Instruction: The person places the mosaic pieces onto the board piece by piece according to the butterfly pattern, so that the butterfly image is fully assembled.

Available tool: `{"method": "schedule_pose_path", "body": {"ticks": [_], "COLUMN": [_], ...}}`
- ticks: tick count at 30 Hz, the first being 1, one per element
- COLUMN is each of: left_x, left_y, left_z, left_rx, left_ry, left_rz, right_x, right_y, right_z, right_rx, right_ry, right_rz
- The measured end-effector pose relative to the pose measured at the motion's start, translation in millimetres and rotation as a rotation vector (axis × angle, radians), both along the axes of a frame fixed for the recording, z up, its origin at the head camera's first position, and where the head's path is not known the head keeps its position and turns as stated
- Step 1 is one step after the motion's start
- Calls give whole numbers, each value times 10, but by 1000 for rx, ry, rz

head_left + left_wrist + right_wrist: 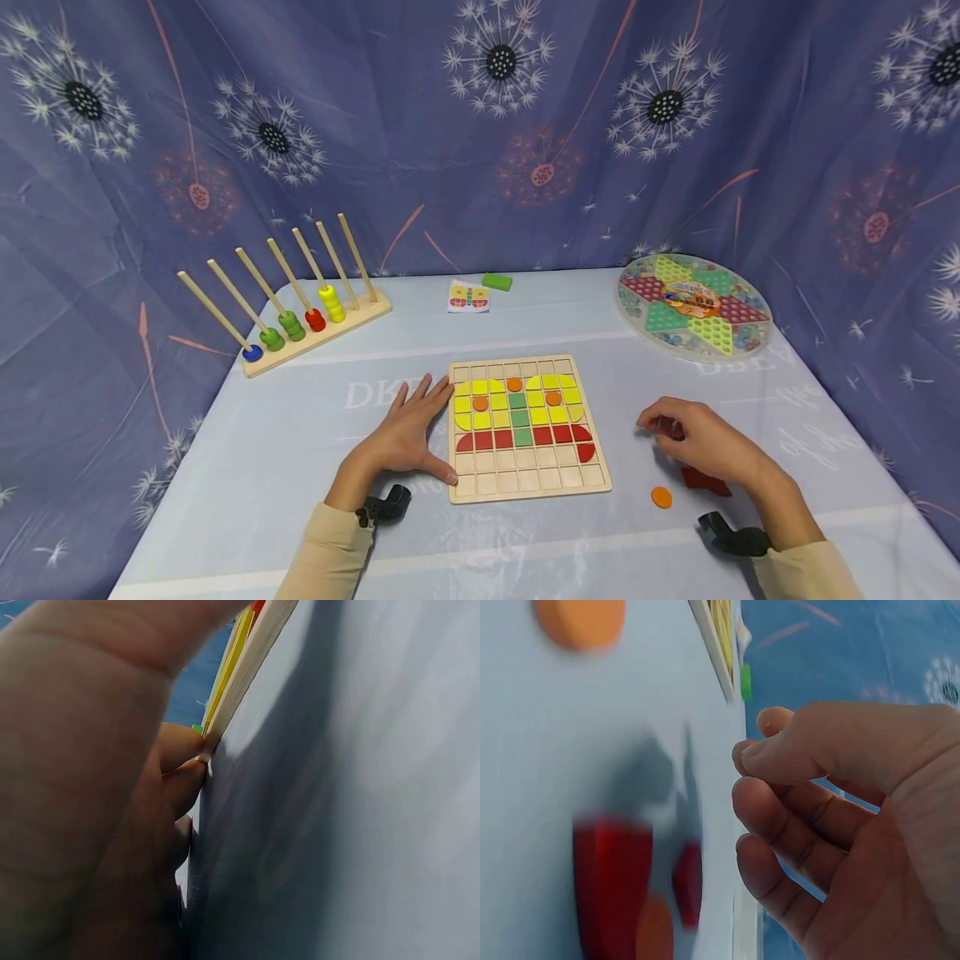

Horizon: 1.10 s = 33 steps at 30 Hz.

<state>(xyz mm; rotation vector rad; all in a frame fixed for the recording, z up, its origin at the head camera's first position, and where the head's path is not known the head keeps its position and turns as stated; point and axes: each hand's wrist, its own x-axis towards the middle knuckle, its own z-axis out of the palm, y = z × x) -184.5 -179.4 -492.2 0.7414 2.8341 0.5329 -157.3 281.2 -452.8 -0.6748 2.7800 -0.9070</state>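
Note:
A square wooden grid board (517, 483) lies on the table, bearing a pattern of yellow, red, green and orange pieces. Along its left side my left hand (408, 429) is spread, thumb at the near corner and fingers by the far edge; its fingertips touch the board's rim (247, 675) in the left wrist view. To the right, my right hand (701, 437) hovers with loosely bent fingers, and no piece shows between them in the right wrist view. Beneath it lie red pieces (611, 877), partly hidden in the head view, and an orange disc (662, 497).
A bead-and-peg stand (322, 333) stands at the back left. A small pattern card (468, 297) and a green block (497, 282) lie at the back middle. At the back right is a round Chinese checkers board (693, 308). A dandelion-print curtain (420, 167) hangs behind.

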Motion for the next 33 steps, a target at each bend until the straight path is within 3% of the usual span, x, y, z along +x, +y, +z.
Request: {"method": "schedule_pose_path", "body": {"ticks": [8,14,20,28,33], "left_x": [9,13,13,7,1], "left_y": [3,4,7,5,7], "left_z": [24,23,20,4,-3], "left_rx": [14,20,28,10,18], "left_ry": [-1,-8,-11,4,11], "left_rz": [2,8,12,3,1], "right_x": [65,110,128,90,125], "right_y": [402,563,560,448,446], "right_z": [-68,-177,-225,-219,-192], "right_rx": [-35,-35,-15,52,32], "right_ry": [60,29,16,35,26], "right_rz": [-79,-147,-191,-178,-173]}}
